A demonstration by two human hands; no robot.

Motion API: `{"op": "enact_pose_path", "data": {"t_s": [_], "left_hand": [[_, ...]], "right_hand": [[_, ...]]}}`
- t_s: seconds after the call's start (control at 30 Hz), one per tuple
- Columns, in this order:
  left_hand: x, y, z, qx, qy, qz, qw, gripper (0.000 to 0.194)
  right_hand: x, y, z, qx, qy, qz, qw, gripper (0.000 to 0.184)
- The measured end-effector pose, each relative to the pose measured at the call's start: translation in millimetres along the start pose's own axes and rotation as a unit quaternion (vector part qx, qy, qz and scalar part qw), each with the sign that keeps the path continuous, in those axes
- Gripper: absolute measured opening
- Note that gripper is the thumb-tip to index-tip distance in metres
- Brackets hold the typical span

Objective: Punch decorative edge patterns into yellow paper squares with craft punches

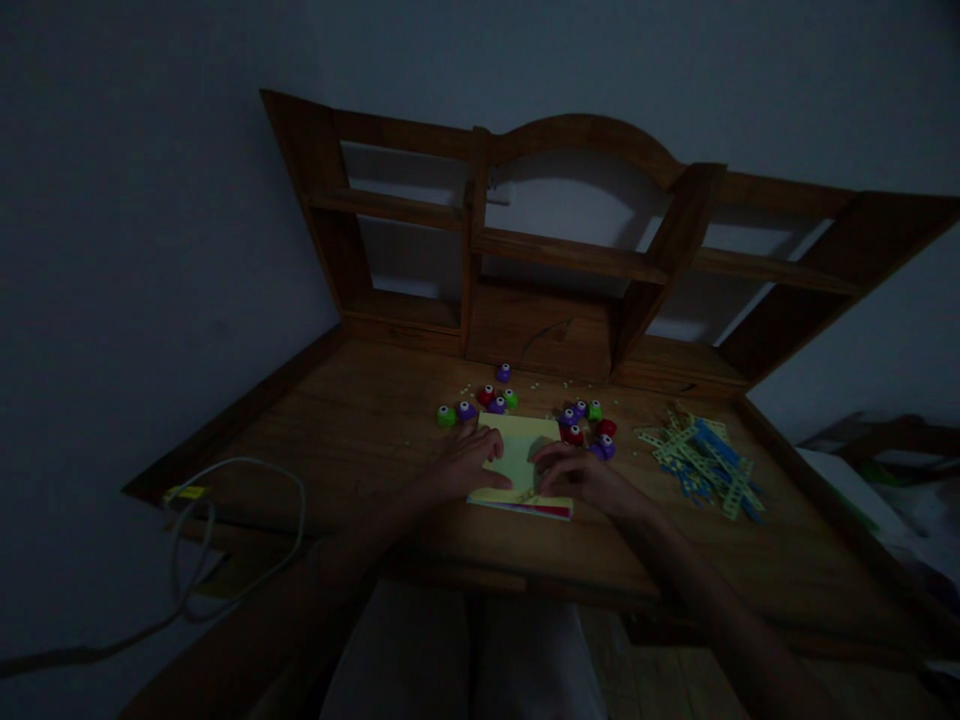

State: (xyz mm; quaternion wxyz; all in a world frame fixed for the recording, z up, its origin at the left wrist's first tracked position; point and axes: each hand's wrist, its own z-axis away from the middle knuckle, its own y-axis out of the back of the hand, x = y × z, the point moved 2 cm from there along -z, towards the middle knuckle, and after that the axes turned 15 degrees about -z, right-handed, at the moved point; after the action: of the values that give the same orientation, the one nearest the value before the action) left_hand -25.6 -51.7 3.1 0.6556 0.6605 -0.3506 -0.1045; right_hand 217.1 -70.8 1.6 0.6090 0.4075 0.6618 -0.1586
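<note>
A stack of coloured paper [517, 440], pale yellow on top with red and purple edges below, lies near the front edge of the desk. My left hand [471, 465] rests over its left side, thumb and fingers apart, the thumb along the sheet's lower part. On the right side of the paper, my right hand [571, 472] has its fingers bent together in a pinch. By those fingertips is a small yellowish piece [528, 495], too dark to make out; whether it is held is partly hidden.
Small purple, red and green knobs with white tops [496, 404] stand behind the paper, more [574, 434] at its right. Tiny pale bits are scattered there. Yellow and blue perforated strips [709, 462] are heaped at right. A white cable [300, 500] loops at left. A wooden shelf [570, 255] backs the desk.
</note>
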Motion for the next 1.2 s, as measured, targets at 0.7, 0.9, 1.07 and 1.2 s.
{"op": "enact_pose_path", "data": {"t_s": [0.7,0.9,1.07,1.2], "left_hand": [[-4.1,-4.7,-2.3,0.004,-0.011,-0.003,1.0,0.042],[-1.9,-2.2,-0.6,0.003,-0.008,0.001,1.0,0.038],[0.0,-0.5,0.1,0.002,-0.003,-0.003,1.0,0.038],[-0.6,0.0,-0.1,0.009,-0.006,0.003,1.0,0.038]], "right_hand": [[-15.3,3.3,25.0,-0.006,-0.033,0.007,0.999,0.023],[-13.2,4.9,28.3,-0.006,-0.04,-0.009,0.999,0.023],[-15.9,8.8,32.4,-0.008,-0.049,-0.019,0.999,0.026],[-21.3,9.8,37.6,0.017,-0.059,-0.022,0.998,0.021]]}}
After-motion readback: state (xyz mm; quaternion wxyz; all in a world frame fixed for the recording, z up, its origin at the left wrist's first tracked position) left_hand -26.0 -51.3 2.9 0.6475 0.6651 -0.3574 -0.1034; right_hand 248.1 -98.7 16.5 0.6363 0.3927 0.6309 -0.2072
